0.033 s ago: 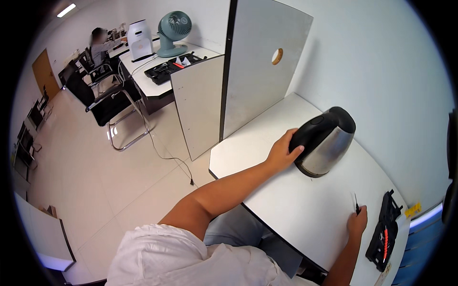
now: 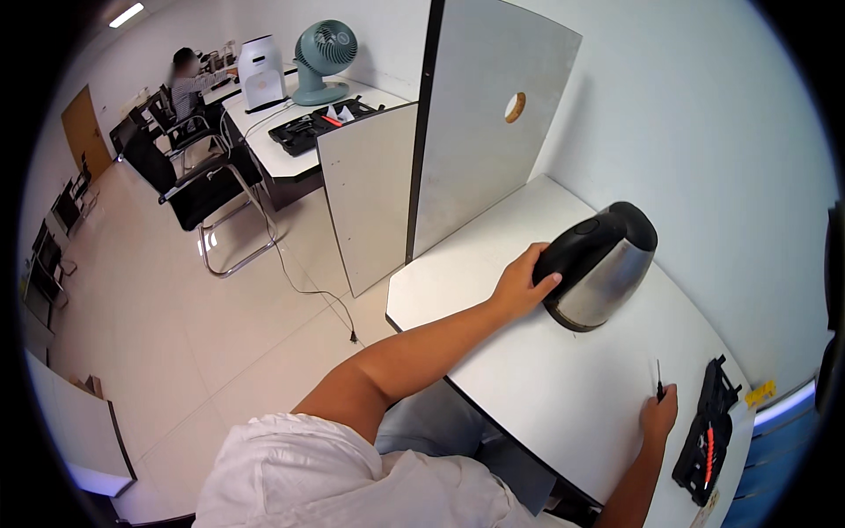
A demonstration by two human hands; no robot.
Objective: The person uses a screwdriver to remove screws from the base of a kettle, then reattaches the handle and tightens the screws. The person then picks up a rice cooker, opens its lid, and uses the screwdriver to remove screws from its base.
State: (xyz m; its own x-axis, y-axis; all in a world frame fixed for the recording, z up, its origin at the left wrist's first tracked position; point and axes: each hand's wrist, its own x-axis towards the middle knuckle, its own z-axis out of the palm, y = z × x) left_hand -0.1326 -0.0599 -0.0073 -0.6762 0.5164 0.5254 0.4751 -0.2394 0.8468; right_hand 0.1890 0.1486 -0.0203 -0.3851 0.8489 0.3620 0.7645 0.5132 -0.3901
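Note:
A steel kettle (image 2: pixel 607 282) with a black lid and handle stands on the white desk (image 2: pixel 475 370). My left hand (image 2: pixel 524 282) is wrapped round its handle, on the kettle's left side. At the desk's right part, my right hand (image 2: pixel 660 409) grips a slim screwdriver (image 2: pixel 660 387), dark-handled, with its thin shaft pointing up. Just right of that hand lies an open black tool case (image 2: pixel 695 458) with a red tool (image 2: pixel 709 453) in it.
Grey partitions (image 2: pixel 493 167) edge the desk at left. Beyond are a desk with a teal fan (image 2: pixel 324 57), white appliance (image 2: pixel 260 75) and black case, an office chair (image 2: pixel 202 194), and a seated person (image 2: pixel 187 88). A cord (image 2: pixel 299 286) trails across the floor. A yellow object (image 2: pixel 759 392) sits far right.
The view has shifted very slightly. The screwdriver's shaft looks a touch more upright; both hands keep their holds.

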